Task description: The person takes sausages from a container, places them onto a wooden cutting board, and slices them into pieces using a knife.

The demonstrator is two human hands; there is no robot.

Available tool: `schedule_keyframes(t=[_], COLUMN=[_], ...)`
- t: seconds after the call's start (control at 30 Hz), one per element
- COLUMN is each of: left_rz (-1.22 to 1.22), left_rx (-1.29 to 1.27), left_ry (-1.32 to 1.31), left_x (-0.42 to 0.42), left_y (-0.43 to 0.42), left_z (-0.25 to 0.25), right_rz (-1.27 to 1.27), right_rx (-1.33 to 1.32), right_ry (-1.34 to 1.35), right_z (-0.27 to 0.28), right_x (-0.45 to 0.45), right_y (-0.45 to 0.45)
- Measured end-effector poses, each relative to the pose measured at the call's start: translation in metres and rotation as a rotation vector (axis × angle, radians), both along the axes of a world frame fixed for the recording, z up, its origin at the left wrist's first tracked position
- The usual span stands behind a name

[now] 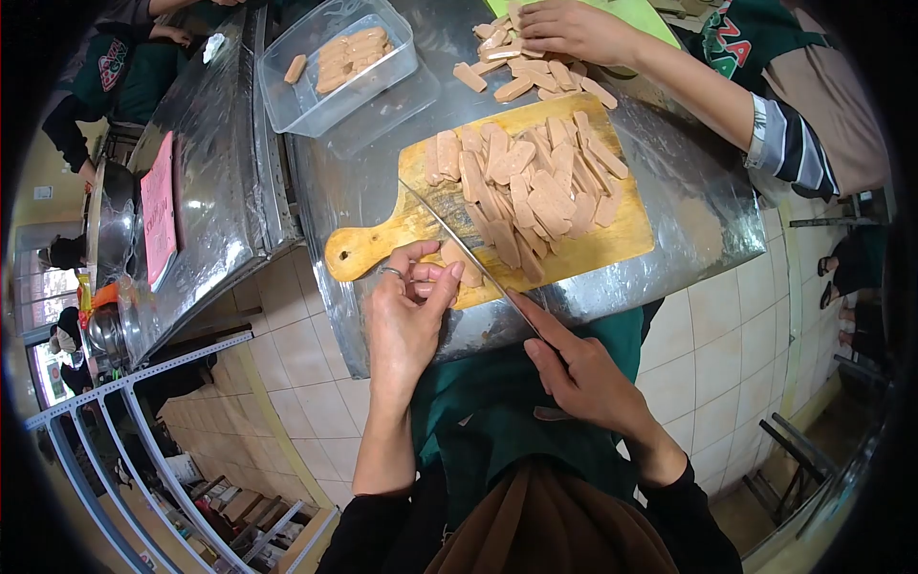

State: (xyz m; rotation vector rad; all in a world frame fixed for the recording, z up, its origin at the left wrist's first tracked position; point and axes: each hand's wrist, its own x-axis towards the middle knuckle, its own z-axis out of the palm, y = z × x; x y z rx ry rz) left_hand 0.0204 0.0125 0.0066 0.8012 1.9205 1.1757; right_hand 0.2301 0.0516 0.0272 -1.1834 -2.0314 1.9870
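On the metal table lies a wooden cutting board (598, 251) with its handle toward the left. A heap of flat, pinkish-brown sausage slices (550, 196) covers much of it. My right hand (588, 378) grips a knife (457, 239), whose long blade slants across the board's near left part, tip pointing up and left. My left hand (406, 306) is closed at the board's near edge, its curled fingers and thumb on a sausage piece (466, 268) beside the blade. The fingers partly hide this piece.
A clear plastic container (287, 110) holding sausage pieces stands at the back left. Another person's hand (564, 29) reaches over more slices (535, 77) by a green board (641, 14). A pink paper (158, 215) lies on the left table. A metal rack (143, 450) stands lower left.
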Motion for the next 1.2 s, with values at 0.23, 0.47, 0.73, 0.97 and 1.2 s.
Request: schedule_keyframes(t=[0.23, 0.47, 0.73, 0.97, 1.2], left_rz=[-0.002, -0.016, 0.021, 0.031, 0.019], left_rx=[-0.030, -0.031, -0.058, -0.054, -0.115], left_ry=[0.015, -0.054, -0.172, -0.200, -0.119], left_x=[-0.001, -0.001, 0.002, 0.000, 0.003], left_y=[0.003, 0.002, 0.003, 0.002, 0.002], left_z=[-0.001, 0.001, 0.008, 0.007, 0.013], right_rz=[0.007, 0.054, 0.020, 0.104, 0.076], right_rx=[0.103, 0.208, 0.012, 0.024, -0.010], right_ry=[0.062, 0.035, -0.013, -0.084, -0.023], right_z=[0.013, 0.016, 0.027, 0.029, 0.030], right_x=[0.009, 0.016, 0.022, 0.019, 0.024], right_y=[-0.005, -0.012, -0.001, 0.002, -0.003])
